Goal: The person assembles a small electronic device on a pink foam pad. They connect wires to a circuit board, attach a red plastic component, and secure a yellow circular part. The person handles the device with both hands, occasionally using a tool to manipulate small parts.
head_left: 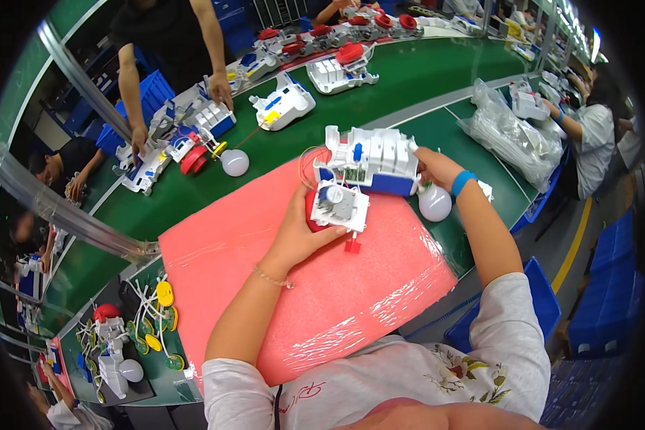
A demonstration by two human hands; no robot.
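My left hand (291, 231) is closed around a small white plastic mechanism (341, 208) with a round white top, grey parts, a red piece under the palm and a red tab below. Just beyond it, a larger white plastic housing (393, 156) with a blue lower side and a blue clip tilts above the pink mat. Thin wires loop at the housing's left end, close to the mechanism. At the housing's right end my right hand (439, 169) grips it, fingers partly hidden. A white ball (435, 203) hangs under that hand, its attachment unclear.
A pink foam mat (351, 301) covers the bench before me. Beyond runs a green conveyor (401, 79) carrying similar white housings (285, 102). A co-worker's hands (221, 89) handle units at far left. A clear plastic bag (512, 136) lies right; yellow-green discs with wires (150, 322) lie left.
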